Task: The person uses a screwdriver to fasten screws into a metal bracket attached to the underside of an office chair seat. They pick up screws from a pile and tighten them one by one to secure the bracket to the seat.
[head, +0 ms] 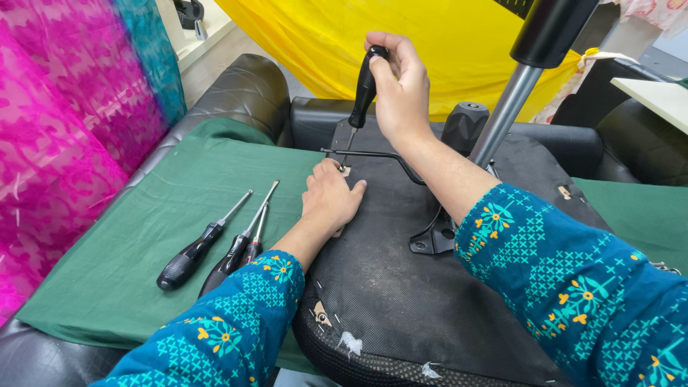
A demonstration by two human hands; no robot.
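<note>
Black screwdriver gripped upright by right hand; left hand flat, open at seat edge

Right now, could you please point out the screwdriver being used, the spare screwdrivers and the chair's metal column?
Screwdriver in right hand [362, 97], head view, on its black handle.
Spare screwdrivers [192, 256], head view, on the leftmost one's black handle.
Metal column [506, 113], head view, on the silver shaft.

Four screwdrivers are in view: one upright screwdriver over the seat, and three loose screwdrivers lying side by side on the one green cloth. There is one overturned chair seat, one gas-lift column, and two hands.
</note>
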